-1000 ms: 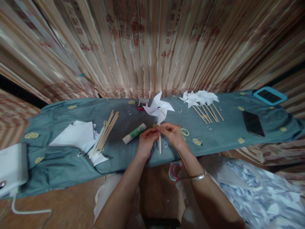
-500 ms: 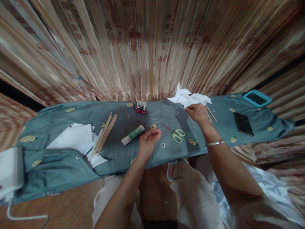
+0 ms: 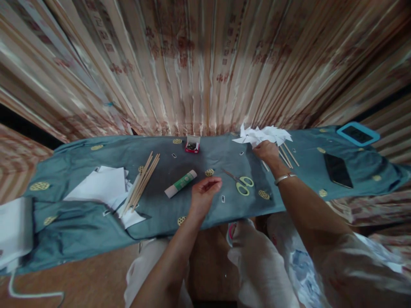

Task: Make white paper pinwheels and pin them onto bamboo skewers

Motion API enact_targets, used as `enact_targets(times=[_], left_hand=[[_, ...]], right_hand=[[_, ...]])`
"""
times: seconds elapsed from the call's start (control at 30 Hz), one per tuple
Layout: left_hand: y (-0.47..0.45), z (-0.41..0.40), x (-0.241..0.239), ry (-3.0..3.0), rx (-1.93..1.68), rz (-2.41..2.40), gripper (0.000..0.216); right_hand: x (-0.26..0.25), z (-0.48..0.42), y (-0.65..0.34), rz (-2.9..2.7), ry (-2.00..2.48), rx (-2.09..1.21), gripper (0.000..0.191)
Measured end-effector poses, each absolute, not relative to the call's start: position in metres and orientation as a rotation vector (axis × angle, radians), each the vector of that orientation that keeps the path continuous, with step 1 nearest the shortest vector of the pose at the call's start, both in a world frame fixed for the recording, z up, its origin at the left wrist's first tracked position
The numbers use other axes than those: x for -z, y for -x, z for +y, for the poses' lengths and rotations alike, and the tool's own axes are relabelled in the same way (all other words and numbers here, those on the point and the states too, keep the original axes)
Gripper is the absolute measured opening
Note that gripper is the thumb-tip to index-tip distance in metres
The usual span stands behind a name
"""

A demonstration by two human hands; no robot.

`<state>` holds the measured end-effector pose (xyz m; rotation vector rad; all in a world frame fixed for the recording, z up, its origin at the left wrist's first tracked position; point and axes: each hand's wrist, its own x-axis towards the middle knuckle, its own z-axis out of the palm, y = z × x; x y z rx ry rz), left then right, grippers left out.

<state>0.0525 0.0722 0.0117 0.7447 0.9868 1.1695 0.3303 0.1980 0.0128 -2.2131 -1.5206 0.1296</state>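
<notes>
My right hand (image 3: pixel 267 153) is at the far side of the table, its fingers closed at the lower edge of a white paper pinwheel (image 3: pixel 246 136). This pinwheel lies against other white paper pinwheels (image 3: pixel 278 134), whose wooden sticks (image 3: pixel 290 154) point toward me. The exact grip is partly hidden by the hand. Over the middle of the table, my left hand (image 3: pixel 205 191) is loosely curled, with a gap between thumb and fingers and nothing visible in it. It is between a green-and-white glue stick (image 3: pixel 181 184) and scissors (image 3: pixel 240 182) with yellow-green handles.
A small red box (image 3: pixel 192 145) of pins stands open near the back edge. Wooden sticks (image 3: pixel 143 182) and white paper sheets (image 3: pixel 99 184) lie at left, beyond a white device (image 3: pixel 16 231). A black phone (image 3: pixel 338 170) and a blue-framed device (image 3: pixel 358 133) are at right.
The pinwheel at my right hand has come down flatter and closer to the other pinwheels. The left hand keeps nearly the same pose. The whole view has shifted slightly.
</notes>
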Motion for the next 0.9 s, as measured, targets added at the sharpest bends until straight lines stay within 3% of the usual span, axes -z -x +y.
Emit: enact_targets(times=[0.47, 0.67, 0.9], left_hand=[[-0.045, 0.063, -0.022, -0.745, -1.163, 0.964, 0.018], [-0.037, 0.043, -0.041, -0.703, -1.171, 0.923, 0.024], [-0.016, -0.021, -0.112, -0.777, -1.108, 0.658, 0.027]], right_hand=[[-0.015, 0.199, -0.317, -1.476, 2.488, 0.003, 0.047], [-0.035, 0.162, -0.284, -1.600, 2.341, 0.089, 0.037], [-0.033, 0.090, -0.174, -1.767, 1.958, -0.353, 0.028]])
